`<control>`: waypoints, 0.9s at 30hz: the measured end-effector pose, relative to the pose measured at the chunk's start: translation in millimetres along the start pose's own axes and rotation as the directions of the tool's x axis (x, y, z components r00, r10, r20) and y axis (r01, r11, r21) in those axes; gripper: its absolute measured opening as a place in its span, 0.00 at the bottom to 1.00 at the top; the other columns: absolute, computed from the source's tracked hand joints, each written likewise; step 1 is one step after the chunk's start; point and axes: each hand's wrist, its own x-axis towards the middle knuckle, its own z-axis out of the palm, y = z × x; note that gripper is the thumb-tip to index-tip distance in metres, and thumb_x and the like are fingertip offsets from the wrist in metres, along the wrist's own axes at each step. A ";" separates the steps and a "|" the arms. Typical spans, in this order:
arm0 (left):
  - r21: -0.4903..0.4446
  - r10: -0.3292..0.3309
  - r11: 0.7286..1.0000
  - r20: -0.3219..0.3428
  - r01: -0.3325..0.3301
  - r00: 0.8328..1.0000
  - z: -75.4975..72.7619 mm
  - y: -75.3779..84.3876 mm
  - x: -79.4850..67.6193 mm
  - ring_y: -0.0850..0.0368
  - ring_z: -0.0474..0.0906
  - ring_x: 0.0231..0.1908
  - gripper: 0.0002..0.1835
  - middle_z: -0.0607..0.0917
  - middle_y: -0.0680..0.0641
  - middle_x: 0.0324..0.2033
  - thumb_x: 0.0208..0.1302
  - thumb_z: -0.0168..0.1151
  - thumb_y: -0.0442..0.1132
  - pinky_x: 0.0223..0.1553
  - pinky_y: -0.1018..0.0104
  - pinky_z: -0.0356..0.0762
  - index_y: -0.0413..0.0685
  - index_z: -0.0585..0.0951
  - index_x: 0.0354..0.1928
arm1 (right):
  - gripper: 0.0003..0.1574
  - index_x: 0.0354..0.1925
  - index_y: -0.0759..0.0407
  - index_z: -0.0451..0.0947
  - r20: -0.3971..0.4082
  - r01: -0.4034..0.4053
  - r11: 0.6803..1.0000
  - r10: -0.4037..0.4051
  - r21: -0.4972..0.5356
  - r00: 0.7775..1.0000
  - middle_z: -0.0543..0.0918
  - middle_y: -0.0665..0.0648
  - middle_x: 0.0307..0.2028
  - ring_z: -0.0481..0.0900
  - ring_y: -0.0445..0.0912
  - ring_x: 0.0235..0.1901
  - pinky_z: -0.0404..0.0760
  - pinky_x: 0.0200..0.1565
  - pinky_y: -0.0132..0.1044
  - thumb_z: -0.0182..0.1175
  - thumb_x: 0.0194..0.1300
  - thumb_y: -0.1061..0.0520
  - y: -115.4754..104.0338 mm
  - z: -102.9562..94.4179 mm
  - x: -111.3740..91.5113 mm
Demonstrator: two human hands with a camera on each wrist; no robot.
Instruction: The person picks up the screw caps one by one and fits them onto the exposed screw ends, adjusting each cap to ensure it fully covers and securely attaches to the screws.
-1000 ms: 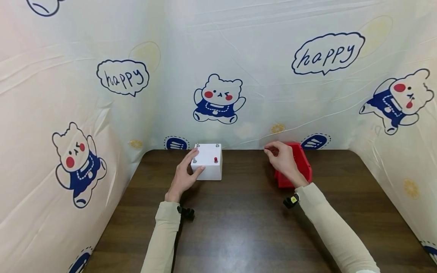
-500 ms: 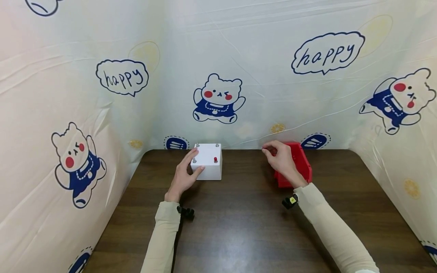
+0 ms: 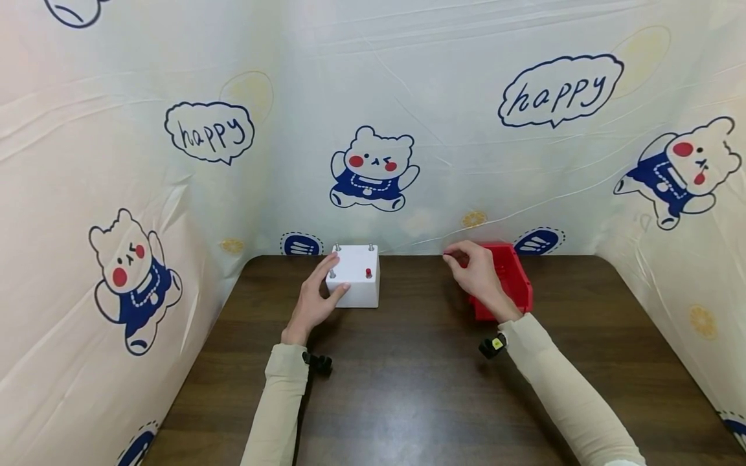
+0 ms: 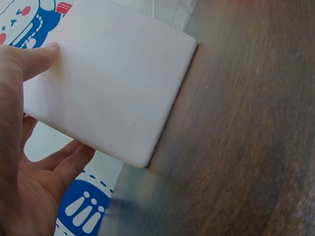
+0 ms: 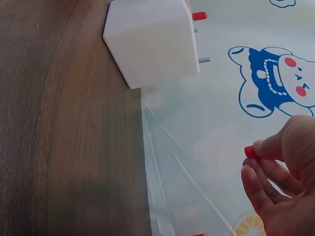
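A white box [image 3: 361,292] stands near the table's back edge, metal posts [image 3: 371,247] at the corners of its top. On the front right post sits a red cap [image 3: 368,272]; the other posts show bare metal. My left hand [image 3: 310,305] holds the box at its left side, thumb [image 4: 42,58] on the front face and fingers spread along the side. Between thumb and fingertips my right hand [image 3: 479,275] pinches a small red cap [image 5: 249,152], seen best in the right wrist view. That hand is raised to the right of the box, apart from it.
A red open bin [image 3: 519,281] lies under and behind the right hand, partly hidden by it; its contents do not show. The brown wooden table [image 3: 384,382] ends at the back against a printed curtain [image 3: 443,155].
The right hand has drifted slightly left, away from the red bin and toward the box, with the red cap in its fingertips. The left hand and the box have stayed still.
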 end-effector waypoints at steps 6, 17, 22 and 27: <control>-0.001 -0.002 1.000 0.001 0.002 1.000 0.1 -0.4 0.5 0.51 0.58 0.82 0.36 0.63 0.59 0.83 0.75 0.69 0.50 0.80 0.39 0.59 0.63 0.68 0.81 | 0.08 0.47 0.61 0.89 -0.013 0.014 1.000 -0.014 -0.003 1.000 0.91 0.61 0.43 0.87 0.51 0.38 0.91 0.46 0.42 0.71 0.69 0.65 -3.0 3.7 -0.3; -0.005 0.000 1.000 -0.002 0.000 1.000 -0.8 -1.2 -0.5 0.51 0.58 0.82 0.36 0.63 0.58 0.83 0.75 0.69 0.50 0.80 0.39 0.59 0.63 0.68 0.81 | 0.08 0.47 0.62 0.89 -0.011 0.017 1.000 -0.017 0.016 1.000 0.91 0.61 0.43 0.87 0.51 0.37 0.90 0.45 0.39 0.71 0.69 0.64 -5.9 8.1 -0.9; -0.003 -0.004 1.000 0.000 0.004 1.000 -0.1 -2.0 0.4 0.52 0.58 0.82 0.36 0.63 0.59 0.83 0.75 0.69 0.51 0.80 0.39 0.60 0.65 0.68 0.81 | 0.09 0.48 0.61 0.89 -0.008 0.015 0.999 -0.014 0.038 1.000 0.91 0.61 0.44 0.88 0.51 0.38 0.86 0.44 0.28 0.72 0.69 0.64 -7.5 12.1 -0.6; 0.000 0.024 1.000 -0.011 -0.024 1.000 1.1 -2.8 1.0 0.51 0.59 0.82 0.36 0.64 0.57 0.82 0.74 0.70 0.49 0.80 0.40 0.61 0.62 0.69 0.80 | 0.10 0.48 0.61 0.89 -0.003 0.024 0.999 -0.024 0.035 1.000 0.92 0.61 0.44 0.88 0.51 0.37 0.87 0.44 0.31 0.72 0.68 0.64 -10.2 16.2 -0.3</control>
